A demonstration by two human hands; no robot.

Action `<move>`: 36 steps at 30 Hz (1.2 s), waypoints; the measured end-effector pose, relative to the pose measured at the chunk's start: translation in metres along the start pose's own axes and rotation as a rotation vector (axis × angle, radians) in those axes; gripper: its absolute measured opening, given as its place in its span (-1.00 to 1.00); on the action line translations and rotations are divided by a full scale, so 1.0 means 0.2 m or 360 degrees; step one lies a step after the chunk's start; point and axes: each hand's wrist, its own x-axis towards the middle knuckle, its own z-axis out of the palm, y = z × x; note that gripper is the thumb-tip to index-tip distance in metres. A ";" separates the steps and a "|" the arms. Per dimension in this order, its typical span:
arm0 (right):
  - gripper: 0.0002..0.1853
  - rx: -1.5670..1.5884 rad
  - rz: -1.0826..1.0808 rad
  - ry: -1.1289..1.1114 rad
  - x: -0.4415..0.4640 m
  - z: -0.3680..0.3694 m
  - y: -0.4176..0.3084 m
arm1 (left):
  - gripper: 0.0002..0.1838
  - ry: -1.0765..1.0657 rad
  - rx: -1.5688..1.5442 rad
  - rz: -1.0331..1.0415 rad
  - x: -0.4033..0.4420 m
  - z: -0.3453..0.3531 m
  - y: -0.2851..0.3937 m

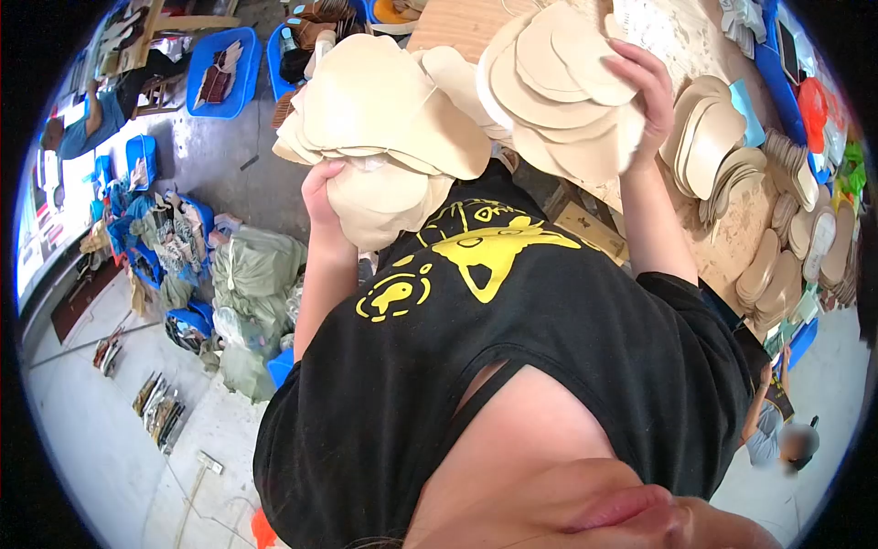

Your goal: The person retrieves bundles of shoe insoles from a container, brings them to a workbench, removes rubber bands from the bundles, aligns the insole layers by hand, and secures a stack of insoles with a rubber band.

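My left hand [324, 196] is closed on the lower edge of a thick, uneven stack of beige cut-out pieces [370, 105], broad and rounded in outline; most of its fingers are hidden. My right hand [651, 96] grips the right side of a second stack of beige pieces [553, 119], fanned out in overlapping layers, with its fingertips over the top ones. Both stacks are held up in front of my body, close together. Between them, more pale rounded pieces [455, 80] show partly behind the left stack.
On the wooden table [727, 252] at right, beige sole-shaped pieces [704, 137] lie in several piles. Blue baskets [222, 73] stand on the floor at upper left. Stuffed pale green bags [256, 279] sit at left. One person [82, 123] is at far left, another [768, 435] at lower right.
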 end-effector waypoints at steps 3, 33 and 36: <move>-0.59 0.0335 0.0377 0.0278 -0.04 0.07 -0.05 | -0.29 -0.0055 -0.0044 0.0014 0.00 0.02 -0.02; -0.64 0.0563 0.1062 0.0429 0.04 -0.12 -0.43 | -0.41 -0.0211 0.0030 -0.0289 0.07 0.09 -0.19; -0.49 -0.0141 0.1488 -0.0301 -0.20 0.09 -0.13 | -0.40 -0.0242 0.0001 -0.0218 0.10 0.17 -0.24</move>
